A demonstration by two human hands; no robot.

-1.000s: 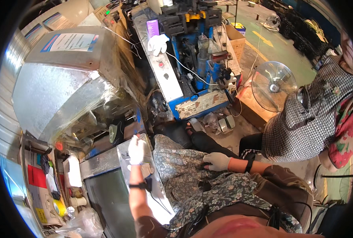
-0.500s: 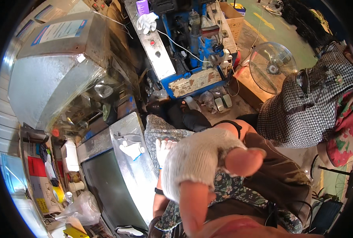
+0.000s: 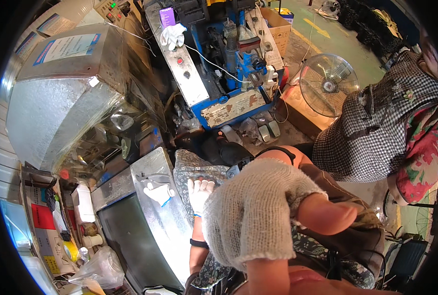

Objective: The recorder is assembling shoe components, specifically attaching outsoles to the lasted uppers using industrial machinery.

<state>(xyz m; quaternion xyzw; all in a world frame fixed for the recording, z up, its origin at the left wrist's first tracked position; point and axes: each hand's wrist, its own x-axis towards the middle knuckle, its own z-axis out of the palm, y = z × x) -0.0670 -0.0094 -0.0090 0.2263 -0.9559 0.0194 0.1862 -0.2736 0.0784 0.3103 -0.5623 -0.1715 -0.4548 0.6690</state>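
My right hand point(image 3: 268, 211) fills the lower middle of the view, raised close to the camera in a grey-white knit glove with the thumb and one finger bare. The thumb sticks out to the right, apart from the bare finger, which runs off toward the lower edge. Nothing shows between them; the fingertip is hidden. My left hand point(image 3: 200, 195), in a white glove with a black band on the wrist, lies against the grey patterned cloth point(image 3: 187, 169), fingers apart and holding nothing. Beside it, on a metal bench point(image 3: 170, 231), lies a loose white glove point(image 3: 158, 192).
A blue machine point(image 3: 229, 110) stands ahead, with foot pedals point(image 3: 269, 132) before it. To the right are a round fan point(image 3: 329, 84) and a person in a checkered apron point(image 3: 366, 132). A plastic bag point(image 3: 101, 269) and a box of supplies point(image 3: 44, 216) sit at left.
My right hand appears larger and nearer, its thumb farther right and lower. The whole view has shifted slightly. My left hand stays by the patterned cloth.
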